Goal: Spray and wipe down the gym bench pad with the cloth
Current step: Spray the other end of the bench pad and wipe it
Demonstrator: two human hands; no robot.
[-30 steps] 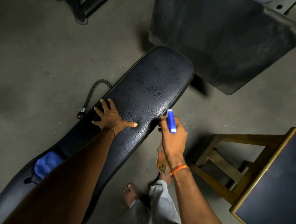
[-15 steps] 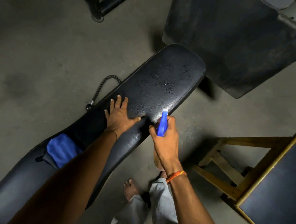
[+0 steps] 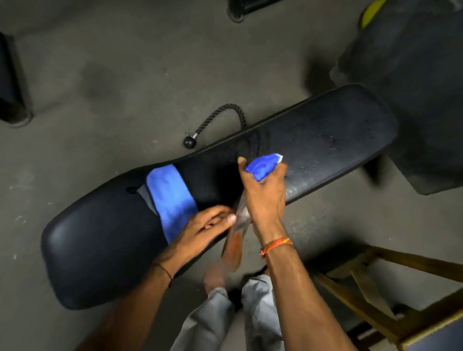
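Note:
The long black bench pad point(image 3: 342, 138) runs diagonally across the head view, with spray droplets on its far end. A folded blue cloth point(image 3: 170, 199) lies across the pad's middle. My right hand point(image 3: 264, 198) grips the neck of a spray bottle; its blue head point(image 3: 264, 166) points toward the far end and its clear body with orange liquid point(image 3: 234, 245) hangs below the pad's near edge. My left hand point(image 3: 206, 227) is blurred at the cloth's near corner, fingers stretched toward the bottle body and holding nothing I can make out.
A black rope handle point(image 3: 222, 116) lies on the concrete floor beyond the pad. A wooden stool point(image 3: 374, 295) stands at the right. A large dark padded piece point(image 3: 423, 78) sits beyond the far end. Black frame feet point(image 3: 6, 91) are at left and top.
My left hand left the pad's surface and came back to the near corner of the cloth beside the bottle. The right hand with the bottle moved over the pad. The view swung left.

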